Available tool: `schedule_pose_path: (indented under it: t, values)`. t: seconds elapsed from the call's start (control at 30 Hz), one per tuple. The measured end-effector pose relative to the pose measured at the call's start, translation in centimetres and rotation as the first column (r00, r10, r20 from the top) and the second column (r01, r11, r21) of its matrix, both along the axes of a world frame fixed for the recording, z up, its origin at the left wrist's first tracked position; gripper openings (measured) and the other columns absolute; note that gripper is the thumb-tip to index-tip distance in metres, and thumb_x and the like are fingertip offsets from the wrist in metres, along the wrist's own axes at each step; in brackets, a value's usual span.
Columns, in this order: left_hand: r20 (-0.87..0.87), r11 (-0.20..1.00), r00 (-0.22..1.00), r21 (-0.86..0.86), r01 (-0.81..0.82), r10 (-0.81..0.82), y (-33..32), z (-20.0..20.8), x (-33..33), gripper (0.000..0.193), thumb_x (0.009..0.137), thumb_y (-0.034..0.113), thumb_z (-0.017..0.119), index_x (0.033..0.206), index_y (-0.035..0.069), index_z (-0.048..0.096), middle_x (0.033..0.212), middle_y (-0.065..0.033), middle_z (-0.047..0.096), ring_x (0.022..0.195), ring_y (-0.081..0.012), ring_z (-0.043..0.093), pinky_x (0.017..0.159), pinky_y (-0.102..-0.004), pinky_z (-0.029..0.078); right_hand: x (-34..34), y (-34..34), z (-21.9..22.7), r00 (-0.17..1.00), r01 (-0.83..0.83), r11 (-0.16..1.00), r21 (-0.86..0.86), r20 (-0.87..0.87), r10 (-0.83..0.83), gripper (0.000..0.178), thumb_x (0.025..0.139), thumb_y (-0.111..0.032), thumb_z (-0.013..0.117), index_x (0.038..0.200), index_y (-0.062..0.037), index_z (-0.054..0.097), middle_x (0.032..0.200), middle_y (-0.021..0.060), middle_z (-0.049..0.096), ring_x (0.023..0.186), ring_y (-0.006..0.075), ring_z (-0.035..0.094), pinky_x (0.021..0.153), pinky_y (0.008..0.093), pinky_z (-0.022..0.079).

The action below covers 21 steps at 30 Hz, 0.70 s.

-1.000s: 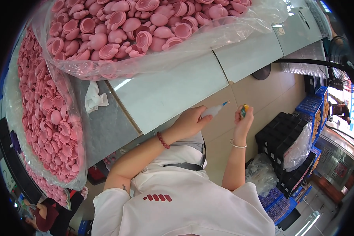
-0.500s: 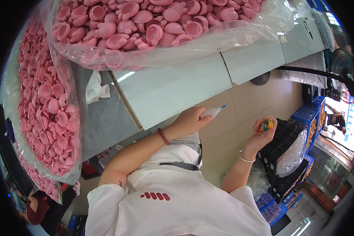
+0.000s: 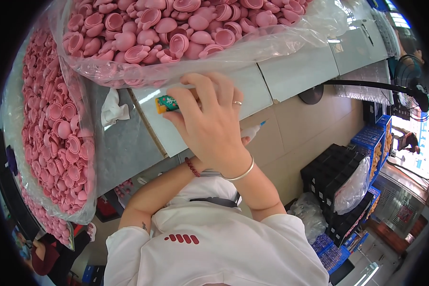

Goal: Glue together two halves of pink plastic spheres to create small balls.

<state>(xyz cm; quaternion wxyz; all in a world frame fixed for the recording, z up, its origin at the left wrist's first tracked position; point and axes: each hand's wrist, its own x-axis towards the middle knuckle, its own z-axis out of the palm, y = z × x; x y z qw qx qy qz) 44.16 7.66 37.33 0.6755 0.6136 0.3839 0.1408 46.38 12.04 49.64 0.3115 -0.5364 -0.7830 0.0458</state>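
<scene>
My right hand point(image 3: 212, 119) is raised over the near edge of the white table top point(image 3: 152, 126). Its curled fingers hold a short cylinder point(image 3: 168, 103) with a green patterned wrap and a yellow end; I cannot tell its exact kind. Behind and below it, my left hand point(image 3: 246, 140) is mostly hidden, with only a bit of finger showing. It grips a small white squeeze bottle point(image 3: 250, 131) with a thin blue tip pointing right. Beyond the table edge, many pink cup-like plastic pieces point(image 3: 178, 45) fill a clear plastic bag.
A second bag of pink pieces point(image 3: 57, 128) stands at the left. White tissue point(image 3: 113, 108) lies on the grey surface. Right of me are black crates point(image 3: 329, 169), blue crates point(image 3: 367, 138) and a fan point(image 3: 414, 88). Another person point(image 3: 45, 255) is at lower left.
My right hand has swung from the right across to the left, over the table edge, carrying the green and yellow cylinder. It now covers most of my left hand, which keeps the bottle.
</scene>
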Motion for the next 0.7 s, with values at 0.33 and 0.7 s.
schedule_pose_path:
  t: [0.33, 0.7]
  values:
    - [0.181, 0.984, 0.970, -0.102, -0.148, 0.165, -0.1, -0.5, 0.1, 0.030, 0.083, 0.029, 0.052, 0.081, -0.001, 0.055, 0.058, -0.0072, 0.055, 0.050, -0.0119, 0.049, 0.048, -0.0272, 0.038, 17.8, -9.5, 4.6, 0.753, 0.561, 0.272, 0.782, -0.344, -0.561, 0.047, 0.089, -0.022, 0.034, 0.128, 0.0035, 0.028, 0.133, 0.0150, 0.030, 0.122, 0.0222, 0.030, 0.096, 0.0381, 0.028]
    - [0.204, 0.991, 0.973, -0.107, -0.085, 0.105, -0.5, -1.1, -0.1, 0.026, 0.084, 0.025, 0.051, 0.092, -0.001, 0.053, 0.068, -0.0092, 0.056, 0.057, -0.0132, 0.052, 0.053, -0.0261, 0.041, 16.3, -17.2, -15.0, 0.885, 0.384, 0.364, -0.849, 0.226, -0.407, 0.037, 0.083, -0.024, 0.041, 0.110, -0.0008, 0.053, 0.107, 0.0168, 0.056, 0.099, 0.0283, 0.053, 0.084, 0.0354, 0.040]
